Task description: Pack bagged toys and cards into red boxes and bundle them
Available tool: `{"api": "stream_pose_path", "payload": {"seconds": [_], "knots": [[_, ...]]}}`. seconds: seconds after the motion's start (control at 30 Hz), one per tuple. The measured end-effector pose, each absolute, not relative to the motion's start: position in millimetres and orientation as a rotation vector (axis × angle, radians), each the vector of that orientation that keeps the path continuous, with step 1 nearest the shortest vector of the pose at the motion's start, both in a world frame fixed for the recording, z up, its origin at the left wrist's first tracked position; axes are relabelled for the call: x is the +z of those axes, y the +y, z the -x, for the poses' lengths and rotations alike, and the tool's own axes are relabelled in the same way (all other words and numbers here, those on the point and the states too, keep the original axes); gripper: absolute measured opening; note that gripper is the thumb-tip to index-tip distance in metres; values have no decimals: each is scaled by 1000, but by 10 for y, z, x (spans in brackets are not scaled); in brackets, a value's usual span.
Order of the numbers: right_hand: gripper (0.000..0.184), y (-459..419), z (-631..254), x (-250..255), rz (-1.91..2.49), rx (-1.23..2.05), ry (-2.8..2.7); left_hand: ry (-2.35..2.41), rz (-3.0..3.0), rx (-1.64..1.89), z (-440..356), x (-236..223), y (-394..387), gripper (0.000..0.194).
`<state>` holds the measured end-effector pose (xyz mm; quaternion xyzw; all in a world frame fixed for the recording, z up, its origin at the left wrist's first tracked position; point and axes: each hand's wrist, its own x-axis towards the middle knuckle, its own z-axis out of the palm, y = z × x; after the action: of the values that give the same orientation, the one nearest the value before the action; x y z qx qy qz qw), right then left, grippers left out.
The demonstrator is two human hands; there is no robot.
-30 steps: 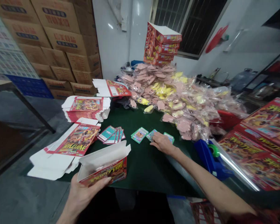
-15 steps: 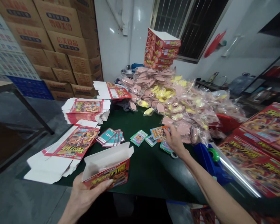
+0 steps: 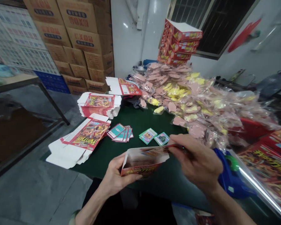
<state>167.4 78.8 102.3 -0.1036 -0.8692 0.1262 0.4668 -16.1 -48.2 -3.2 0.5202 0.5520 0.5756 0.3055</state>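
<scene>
Red printed card forms the open-topped box (image 3: pixel 141 170), held over the near edge of the tabletop (image 3: pixel 142 117). The left hand (image 3: pixel 114 175) pinches its left end, thumb in front. The right hand (image 3: pixel 196 159) bends its fingers at the opposite end; what they grip cannot be told. Green-bordered cards (image 3: pixel 148 136) lie just beyond.

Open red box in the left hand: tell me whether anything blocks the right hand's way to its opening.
Nothing visible does. The right hand is right at the right end of the open red box, whose opening faces up. The green-edged cards lie beyond the box on the table, out of that path.
</scene>
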Motion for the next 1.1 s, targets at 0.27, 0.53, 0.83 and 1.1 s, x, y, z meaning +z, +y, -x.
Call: {"api": "stream_pose_path", "payload": {"seconds": [0.27,0.53,0.83,1.1], "knots": [[26,539,-1436,755,16,42,-2466,1378,-1274,1577,146,-28,-512,33],[20,355,-1311,666,232,154,-2558,1670,-1257,1885,87,-151,-541,61],[51,461,-1369,81,595,768,-1685,1723,-1721,2127,143,-182,-372,60],[47,610,-1174,-87,508,760,-1663,1648,-1556,2002,320,85,-387,19]]}}
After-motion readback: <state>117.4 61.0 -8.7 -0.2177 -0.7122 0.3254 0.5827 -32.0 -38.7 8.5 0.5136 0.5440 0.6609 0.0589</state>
